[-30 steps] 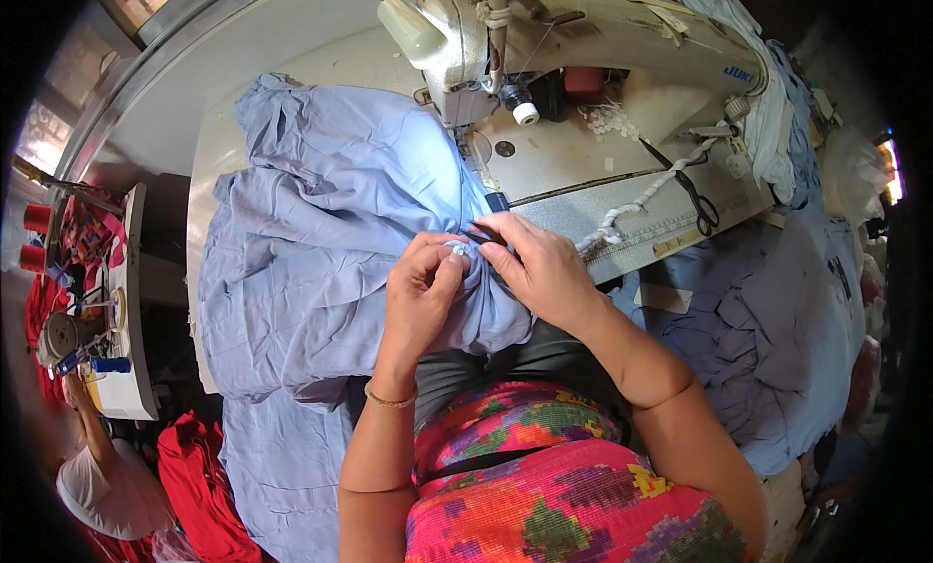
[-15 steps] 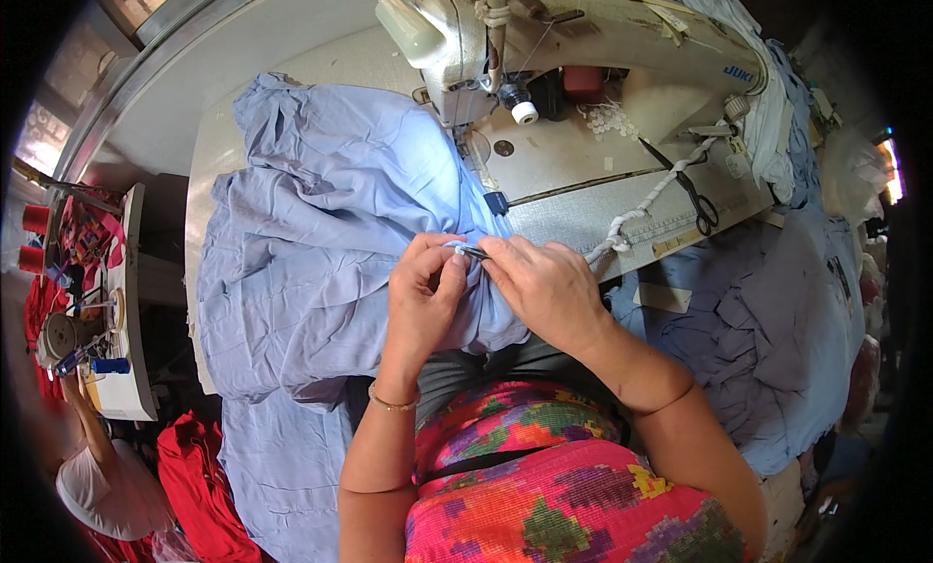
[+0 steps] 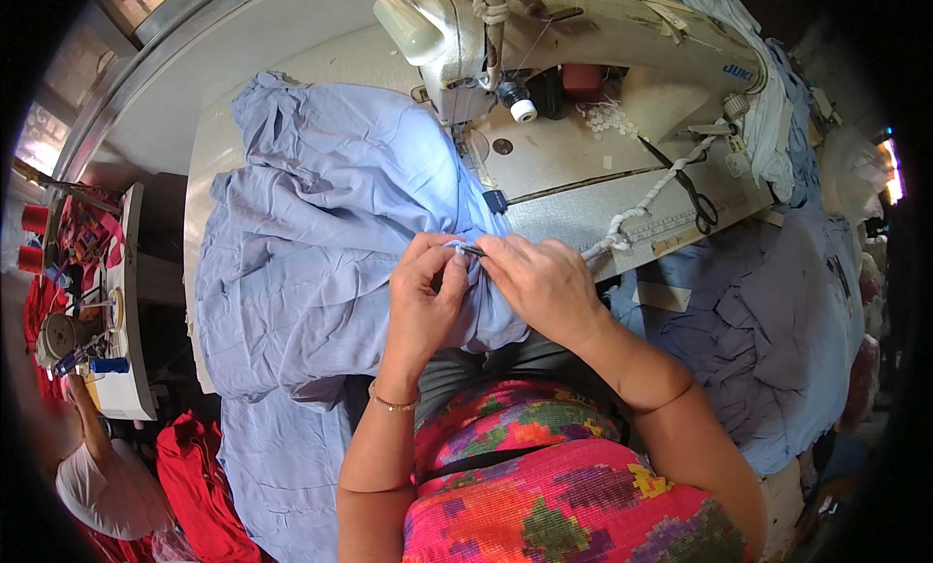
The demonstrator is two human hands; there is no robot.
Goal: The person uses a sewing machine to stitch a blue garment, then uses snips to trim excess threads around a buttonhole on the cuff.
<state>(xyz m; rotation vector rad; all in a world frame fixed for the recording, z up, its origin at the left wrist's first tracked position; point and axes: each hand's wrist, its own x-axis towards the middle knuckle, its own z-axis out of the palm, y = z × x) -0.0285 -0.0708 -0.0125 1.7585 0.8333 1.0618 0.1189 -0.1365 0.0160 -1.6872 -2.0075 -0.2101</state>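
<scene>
A large light-blue garment (image 3: 316, 228) lies bunched over the table's left half and drops toward my lap. My left hand (image 3: 420, 296) pinches a small edge of its cloth between thumb and fingertips. Close against it, my right hand (image 3: 552, 293) is closed on a thin dark pointed tool (image 3: 473, 251). The tool's tip meets the pinched cloth; most of its length is hidden in my fingers, so its exact kind does not show.
A sewing machine (image 3: 622, 43) stands at the back. White buttons (image 3: 610, 119) lie beneath its arm, and black scissors (image 3: 698, 205) rest near a twisted white cord (image 3: 632, 216). More blue cloth (image 3: 748, 330) is piled at right. Another person (image 3: 112, 485) is at far left.
</scene>
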